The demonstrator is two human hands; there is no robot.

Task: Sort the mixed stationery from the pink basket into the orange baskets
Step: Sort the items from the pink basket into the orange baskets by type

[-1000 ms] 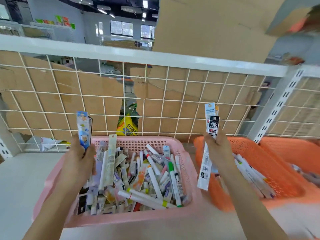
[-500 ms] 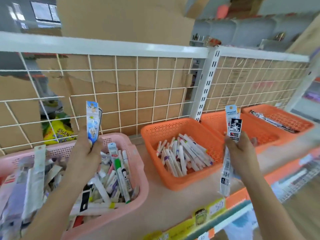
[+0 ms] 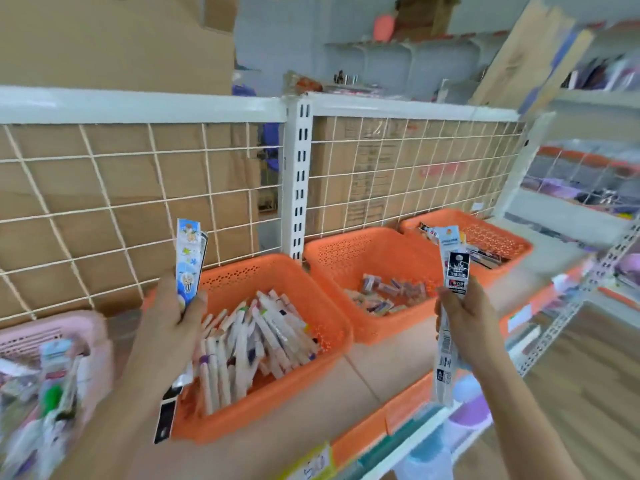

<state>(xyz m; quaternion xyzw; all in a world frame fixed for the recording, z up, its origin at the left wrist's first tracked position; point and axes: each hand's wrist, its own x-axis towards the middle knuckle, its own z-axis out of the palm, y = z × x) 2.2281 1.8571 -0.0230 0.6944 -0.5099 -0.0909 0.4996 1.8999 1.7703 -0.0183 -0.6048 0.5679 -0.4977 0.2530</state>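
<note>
My left hand grips long flat packets upright; the front one, a blue cartoon packet, hovers over the nearest orange basket, which holds white marker pens. In my right hand I hold upright several white packets, one with a black label, in front of the middle orange basket, where small erasers lie. Behind it a third orange basket contains a few flat packets. The pink basket, full of mixed stationery, is blurred at the far left.
All the baskets stand on a beige shelf backed by a white wire grid with cardboard behind. A white slotted upright divides the grid. More shelving with goods is on the right, with wooden floor below.
The view has swung further right, pushing the pink basket to the left edge and bringing all three orange baskets into sight. Both hands still hold their packets upright.
</note>
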